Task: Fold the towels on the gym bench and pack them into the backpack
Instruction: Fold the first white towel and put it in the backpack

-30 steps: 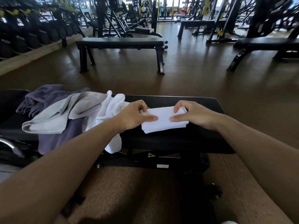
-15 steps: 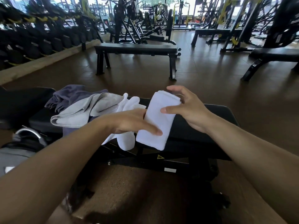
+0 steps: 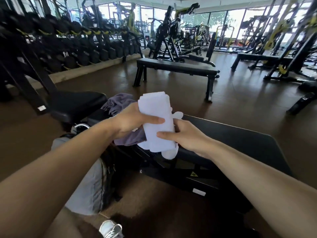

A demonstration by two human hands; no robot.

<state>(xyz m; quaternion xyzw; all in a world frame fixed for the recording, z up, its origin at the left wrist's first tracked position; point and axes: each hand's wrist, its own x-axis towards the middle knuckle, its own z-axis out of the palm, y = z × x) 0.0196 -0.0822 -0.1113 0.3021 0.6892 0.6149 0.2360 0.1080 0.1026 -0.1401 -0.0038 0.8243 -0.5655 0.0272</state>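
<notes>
Both hands hold the folded white towel (image 3: pixel 157 122) upright above the black worktop (image 3: pixel 240 140). The left hand (image 3: pixel 132 120) grips its upper part, fingers curled round it; the right hand (image 3: pixel 184 136) pinches its lower part. A purple towel (image 3: pixel 118 102) lies behind, and the grey backpack (image 3: pixel 85 189) stands on the floor at the left.

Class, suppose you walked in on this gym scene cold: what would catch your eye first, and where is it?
First, the bright white folded towel, held upright in mid-frame above the black padded gym bench, gripped by the left hand and the right hand. Next, the crumpled purple-grey towel on the bench behind the left hand. Then the grey fabric backpack standing on the floor at lower left, beside the bench.
</notes>
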